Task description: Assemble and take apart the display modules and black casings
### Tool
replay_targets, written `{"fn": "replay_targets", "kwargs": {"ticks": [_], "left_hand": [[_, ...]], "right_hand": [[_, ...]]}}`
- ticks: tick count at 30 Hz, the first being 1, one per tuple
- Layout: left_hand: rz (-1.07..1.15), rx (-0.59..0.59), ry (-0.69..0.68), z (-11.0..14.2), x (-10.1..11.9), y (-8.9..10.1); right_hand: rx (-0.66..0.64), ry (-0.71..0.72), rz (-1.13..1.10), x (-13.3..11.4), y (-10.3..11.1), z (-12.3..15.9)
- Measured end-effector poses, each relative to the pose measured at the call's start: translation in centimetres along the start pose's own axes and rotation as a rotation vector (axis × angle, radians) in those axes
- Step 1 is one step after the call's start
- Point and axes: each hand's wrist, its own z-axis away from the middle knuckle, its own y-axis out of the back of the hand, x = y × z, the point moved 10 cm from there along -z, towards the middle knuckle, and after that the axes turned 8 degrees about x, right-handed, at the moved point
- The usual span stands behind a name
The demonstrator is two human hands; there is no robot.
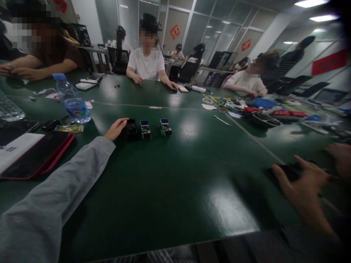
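My left hand [117, 129], in a grey sleeve, is closed against the left side of a small black plastic case [132, 128] on the green table. Just right of the case stands a small circuit board module with a dark screen [145, 129]. A second similar module [165, 128] is a little farther right. At the right edge my right hand [304, 191] is blurred, its thumb and fingers spread apart over a flat dark object [290, 171]. Whether it touches that object is unclear.
A water bottle [72, 98] and a red-cased phone [38, 155] are on the left. A wrench [222, 120] lies near piled cables [219, 100]. Another person's hand [340, 157] shows at the right edge. A person in white [146, 62] sits opposite.
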Motion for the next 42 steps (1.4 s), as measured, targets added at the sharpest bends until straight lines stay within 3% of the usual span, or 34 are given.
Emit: {"fn": "replay_targets", "kwargs": {"ticks": [3,6,9,12,16,35,42], "left_hand": [[-0.022,-0.001,-0.022,-0.2,-0.1,0.1],[-0.019,-0.011,-0.035,-0.5,-0.6,0.1],[-0.022,-0.008,-0.036,-0.7,-1.0,0.2],[-0.012,-0.010,-0.031,-0.7,-1.1,0.2],[0.004,-0.015,-0.027,-0.6,-1.0,0.1],[-0.022,-0.026,-0.028,-0.6,-1.0,0.1],[-0.045,-0.008,-0.034,-0.2,-0.2,0.1]], "right_hand": [[-0.205,0.340,-0.165,-11.1,-6.7,2.4],[-0.391,0.460,-0.252,-19.6,-14.4,7.0],[-0.446,0.520,-0.293,-25.6,-20.9,10.5],[-0.457,0.501,-0.332,-28.7,-25.5,11.4],[-0.510,0.441,-0.409,-29.4,-28.1,10.8],[-0.477,0.417,-0.454,-29.0,-27.0,10.6],[-0.488,0.223,-0.525,-27.0,-28.5,9.7]]}}
